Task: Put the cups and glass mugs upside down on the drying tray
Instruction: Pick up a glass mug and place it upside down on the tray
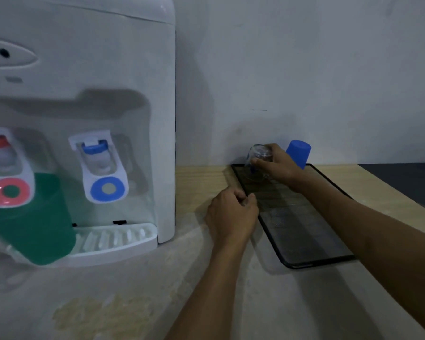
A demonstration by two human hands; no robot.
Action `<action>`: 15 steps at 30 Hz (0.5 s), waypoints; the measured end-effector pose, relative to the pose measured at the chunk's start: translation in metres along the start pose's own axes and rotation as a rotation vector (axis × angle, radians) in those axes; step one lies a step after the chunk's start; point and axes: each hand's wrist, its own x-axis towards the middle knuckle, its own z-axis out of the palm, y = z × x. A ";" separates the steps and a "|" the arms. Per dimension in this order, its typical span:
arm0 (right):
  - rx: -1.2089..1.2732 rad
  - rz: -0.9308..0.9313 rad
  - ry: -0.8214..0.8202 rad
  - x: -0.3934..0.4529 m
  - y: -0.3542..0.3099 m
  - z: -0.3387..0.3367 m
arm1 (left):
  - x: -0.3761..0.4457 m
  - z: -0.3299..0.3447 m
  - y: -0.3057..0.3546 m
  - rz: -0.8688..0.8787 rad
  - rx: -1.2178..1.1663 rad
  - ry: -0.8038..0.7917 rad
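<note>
A black-rimmed drying tray (304, 231) lies on the wooden counter by the wall. My right hand (276, 165) grips a clear glass mug (258, 155), upside down, at the tray's far left corner. A blue plastic cup (298, 153) stands upside down at the tray's far end, just right of the mug. My left hand (231, 217) rests closed against the tray's left rim; whether it pinches the rim I cannot tell. A green cup (32, 217) leans tilted on the water dispenser's drip tray at the left.
A white water dispenser (88, 114) with red and blue taps fills the left side. The wall stands right behind the tray. The wooden counter (201, 182) runs between dispenser and tray. A dark surface (402, 177) begins at the far right.
</note>
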 end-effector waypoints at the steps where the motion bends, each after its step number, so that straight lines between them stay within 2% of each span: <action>1: 0.001 -0.009 -0.007 0.001 0.000 0.001 | 0.000 0.001 0.000 0.001 0.008 0.000; 15: 0.042 -0.014 -0.080 0.003 -0.002 0.009 | 0.002 0.003 -0.001 0.007 0.003 -0.021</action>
